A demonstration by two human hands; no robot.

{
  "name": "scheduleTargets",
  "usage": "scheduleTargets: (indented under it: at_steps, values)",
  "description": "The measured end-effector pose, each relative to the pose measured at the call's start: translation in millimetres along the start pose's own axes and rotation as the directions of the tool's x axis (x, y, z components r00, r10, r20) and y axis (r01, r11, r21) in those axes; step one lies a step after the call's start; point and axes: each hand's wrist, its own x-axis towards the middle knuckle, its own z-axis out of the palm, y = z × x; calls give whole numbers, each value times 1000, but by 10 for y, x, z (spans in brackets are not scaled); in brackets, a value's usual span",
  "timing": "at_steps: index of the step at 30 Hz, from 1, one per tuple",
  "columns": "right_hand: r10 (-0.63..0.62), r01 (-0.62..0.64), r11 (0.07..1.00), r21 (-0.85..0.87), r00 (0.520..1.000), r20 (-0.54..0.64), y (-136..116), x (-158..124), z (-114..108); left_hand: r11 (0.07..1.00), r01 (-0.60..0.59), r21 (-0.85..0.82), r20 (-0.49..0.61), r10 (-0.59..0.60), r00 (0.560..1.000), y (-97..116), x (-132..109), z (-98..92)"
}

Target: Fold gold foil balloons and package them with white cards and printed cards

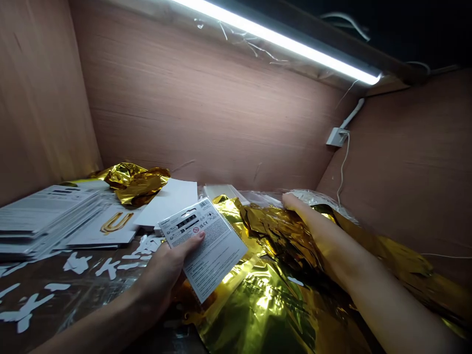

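Observation:
My left hand (165, 270) grips a white printed card (214, 268) with a hang hole at its top, thumb lying across the small print. Gold foil sheets (261, 305) spread out below and to the right of that card. At the back, my right hand (293, 201) reaches over a heap of crinkled gold foil (276, 226) to clear plastic packaging (317, 197). The fingers of that hand are hidden, so what they touch does not show.
Stacked printed cards (40, 216) stand at the left, beside a card with a gold U (117, 222). More gold foil (134, 182) lies crumpled behind them. White paper scraps (25, 312) litter the surface. Wooden walls (206, 108) enclose it under a tube light (280, 37).

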Motion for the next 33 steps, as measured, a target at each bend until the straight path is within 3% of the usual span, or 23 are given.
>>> scheduleTargets:
  at_steps: [4,10,12,15,18,20,21,23,25,27,33]
  values:
    - [30,-31,999,17,998,50,-38,-82,-53,1000,-6,8,-11,6,1000,2,-1,16]
    - [115,-91,984,155,982,-153,-117,-361,-546,998,-39,-54,-26,38,999,33,36,5]
    - [92,-39,974,225,968,-232,-180,-559,-741,997,-43,-65,-22,41,999,65,6,29]
    - [-26,144,940,310,935,-354,-367,-1067,-918,994,-52,-95,11,54,998,114,-60,81]
    - [-170,375,846,379,863,-475,-612,-1824,-975,987,-90,-134,69,100,993,135,-88,110]
    - [-271,647,615,451,710,-650,-749,-2366,-1002,984,-109,-144,99,124,987,133,-85,107]
    - [-302,720,538,439,651,-697,-800,-2610,-1015,983,-108,-149,112,125,986,131,-83,101]
    - [-357,801,491,342,543,-760,-864,-2991,-1029,983,-89,-162,137,111,984,131,-85,92]
    - [-432,836,499,230,469,-770,-882,-3198,-1021,981,-82,-175,157,111,981,135,-93,91]
    - [-463,836,523,167,444,-768,-870,-3261,-1000,980,-83,-183,168,115,979,139,-101,92]
    - [-401,789,595,150,454,-796,-777,-3199,-969,981,-60,-187,212,100,972,148,-62,47]
